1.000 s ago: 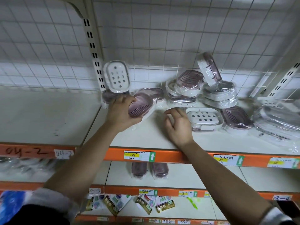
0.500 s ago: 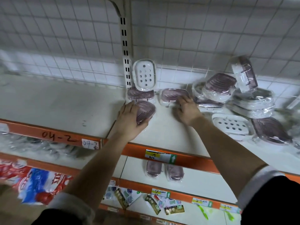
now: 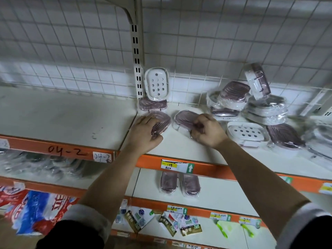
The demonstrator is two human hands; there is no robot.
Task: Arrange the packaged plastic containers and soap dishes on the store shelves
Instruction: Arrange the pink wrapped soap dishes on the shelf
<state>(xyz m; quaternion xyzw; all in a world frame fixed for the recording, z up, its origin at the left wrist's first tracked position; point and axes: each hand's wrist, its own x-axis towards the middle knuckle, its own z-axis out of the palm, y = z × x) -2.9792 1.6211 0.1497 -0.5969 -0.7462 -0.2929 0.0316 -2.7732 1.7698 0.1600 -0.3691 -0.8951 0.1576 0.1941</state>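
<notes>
On the top shelf (image 3: pixel 179 146) my left hand (image 3: pixel 143 133) grips a wrapped purple soap dish (image 3: pixel 161 119) lying flat near the shelf's left edge. Just to its right my right hand (image 3: pixel 206 132) holds a second wrapped purple soap dish (image 3: pixel 183 118), fingers curled over its near end. Behind them a white perforated soap dish (image 3: pixel 157 83) leans upright against the wire back on top of another purple dish (image 3: pixel 152 104).
A loose pile of wrapped dishes (image 3: pixel 251 103) fills the right of the shelf, with a white perforated dish (image 3: pixel 247 132) and a purple dish (image 3: pixel 284 137) in front. Two purple dishes (image 3: pixel 179 184) lie on the shelf below. A slotted upright post (image 3: pixel 137 60) divides the bays.
My right hand has pulled the second purple dish forward and now curls over it. My left hand has set its dish flat on the shelf. The view shifted left.
</notes>
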